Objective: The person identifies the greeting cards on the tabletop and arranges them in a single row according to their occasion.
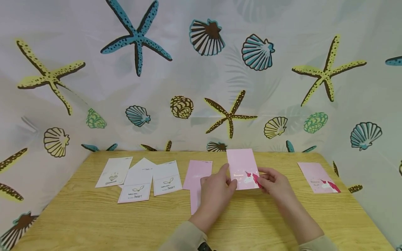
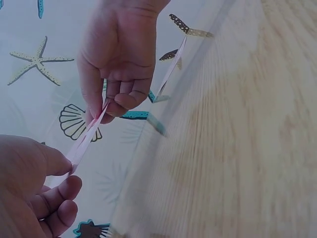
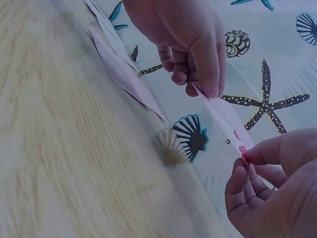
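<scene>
Head view: what do the hands have hold of?

A pink unicorn card (image 1: 242,163), raised above the tabletop. The left hand (image 1: 216,186) pinches its left edge between thumb and fingers, and the right hand (image 1: 275,184) pinches its lower right edge.

Do the wrist views bear that out?

Yes. Both show the thumbs and fingers clamped on opposite edges of the card, which appears there as a narrow pink strip.

What's printed on it?

A white unicorn with a red mane in the lower right corner, and pale lettering beside it, too blurred to read.

And around that card?

Just left of it lies pink paper (image 1: 198,170), partly behind the left hand; whether it is one piece or two, I can't tell. Farther left come a white card (image 1: 167,179) with wings and the word "heart", a similar white card (image 1: 135,191) just beyond, then a cream card (image 1: 114,171) with a gold design.

On its other side?

Well to the right, a matching unicorn card (image 1: 314,170) lies flat. Below everything is a wooden table (image 1: 110,223); behind the held card hangs a starfish-and-shell cloth (image 1: 194,78).
</scene>
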`<state>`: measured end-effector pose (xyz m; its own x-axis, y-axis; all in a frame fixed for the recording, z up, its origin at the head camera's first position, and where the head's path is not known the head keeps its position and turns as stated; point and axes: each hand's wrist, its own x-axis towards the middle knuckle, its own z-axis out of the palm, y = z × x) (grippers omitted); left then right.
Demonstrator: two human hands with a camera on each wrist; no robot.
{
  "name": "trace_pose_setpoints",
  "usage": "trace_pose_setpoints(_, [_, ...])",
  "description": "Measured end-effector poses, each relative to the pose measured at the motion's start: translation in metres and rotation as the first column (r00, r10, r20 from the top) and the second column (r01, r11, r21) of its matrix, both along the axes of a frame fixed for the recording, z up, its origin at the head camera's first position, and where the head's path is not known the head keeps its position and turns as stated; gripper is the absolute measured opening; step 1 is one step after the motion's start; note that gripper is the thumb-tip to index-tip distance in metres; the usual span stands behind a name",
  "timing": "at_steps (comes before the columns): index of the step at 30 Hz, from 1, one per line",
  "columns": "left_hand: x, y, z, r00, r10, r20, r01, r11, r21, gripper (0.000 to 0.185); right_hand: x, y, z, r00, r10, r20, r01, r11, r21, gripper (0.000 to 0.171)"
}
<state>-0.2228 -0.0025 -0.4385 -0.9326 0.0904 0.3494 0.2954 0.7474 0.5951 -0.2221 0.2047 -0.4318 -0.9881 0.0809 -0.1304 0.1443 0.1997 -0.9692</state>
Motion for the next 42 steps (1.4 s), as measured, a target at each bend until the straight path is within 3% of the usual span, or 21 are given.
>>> trace_pose_setpoints(20, [-0.010,0.042,-0.009,0.993,-0.059,0.102,0.061,0.998,-0.016,0.059,0.003,0.046,-0.001,0.998,-0.024,-0.057,0.034,0.983,0.181,0.048])
trace_pose_setpoints(29, [-0.017,0.061,-0.015,0.988,-0.075,0.138,0.082,0.995,-0.048,0.057,0.005,0.064,-0.001,0.999,-0.023,-0.048,0.035,0.961,0.273,0.047])
trace_pose_setpoints(32, [-0.019,0.068,-0.016,0.988,-0.078,0.133,0.087,0.994,-0.067,0.052,0.004,0.071,-0.002,0.999,-0.018,-0.051,0.032,0.954,0.299,0.047])
trace_pose_setpoints(38, [-0.020,0.080,-0.018,0.987,-0.096,0.127,0.107,0.991,-0.084,0.016,0.003,0.085,-0.005,1.000,-0.005,-0.018,0.011,0.937,0.349,0.047])
trace_pose_setpoints(42, [-0.021,0.088,-0.020,0.986,-0.102,0.134,0.115,0.989,-0.092,0.015,0.003,0.092,-0.006,0.999,0.020,-0.030,-0.005,0.911,0.412,0.046])
